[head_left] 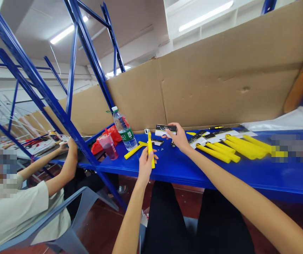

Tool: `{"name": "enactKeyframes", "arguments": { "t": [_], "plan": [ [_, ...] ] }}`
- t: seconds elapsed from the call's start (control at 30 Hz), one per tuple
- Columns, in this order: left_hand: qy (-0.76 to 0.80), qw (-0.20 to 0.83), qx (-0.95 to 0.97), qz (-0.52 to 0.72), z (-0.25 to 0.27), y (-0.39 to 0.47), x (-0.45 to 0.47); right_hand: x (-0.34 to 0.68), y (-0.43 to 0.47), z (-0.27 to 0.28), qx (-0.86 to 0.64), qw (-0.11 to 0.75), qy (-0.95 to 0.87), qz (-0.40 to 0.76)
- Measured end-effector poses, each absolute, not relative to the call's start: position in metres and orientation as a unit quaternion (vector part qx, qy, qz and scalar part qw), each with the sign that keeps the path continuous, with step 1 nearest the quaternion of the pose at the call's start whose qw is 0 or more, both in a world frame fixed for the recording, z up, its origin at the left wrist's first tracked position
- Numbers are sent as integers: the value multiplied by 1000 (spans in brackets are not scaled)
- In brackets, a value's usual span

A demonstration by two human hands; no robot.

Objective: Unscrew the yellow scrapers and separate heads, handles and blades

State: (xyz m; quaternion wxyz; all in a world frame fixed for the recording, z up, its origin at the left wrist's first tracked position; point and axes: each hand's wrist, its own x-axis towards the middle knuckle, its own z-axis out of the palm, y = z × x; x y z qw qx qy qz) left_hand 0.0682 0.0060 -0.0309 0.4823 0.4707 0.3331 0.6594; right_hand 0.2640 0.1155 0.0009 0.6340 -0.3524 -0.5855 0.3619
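Observation:
My left hand is closed round a slim yellow handle, held nearly upright, with a small white-and-dark piece at its top. Between the thumb and fingers of my right hand is a black-and-white printed card, raised just above the table. Behind my left hand, another yellow handle lies slanted on the blue table. A second printed card lies flat between my hands, with tiny loose bits close by.
Several yellow handles on printed cards fill the right side. A water bottle, a pink cup and a red bag stand left, near a blue rack post. Cardboard walls the back. A co-worker sits left.

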Motion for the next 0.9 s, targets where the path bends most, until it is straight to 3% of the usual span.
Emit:
{"name": "enactKeyframes", "arguments": {
  "t": [0.13,0.3,0.9],
  "plan": [
    [194,587,411,670,-12,-3,53,267,120,-5,-401,613,-584,350],
    [152,608,386,678,-5,-7,36,272,125,-14,-452,590,-591,314],
    [220,537,346,737,-18,17,29,264,116,-20,-400,549,-653,336]
  ]
}}
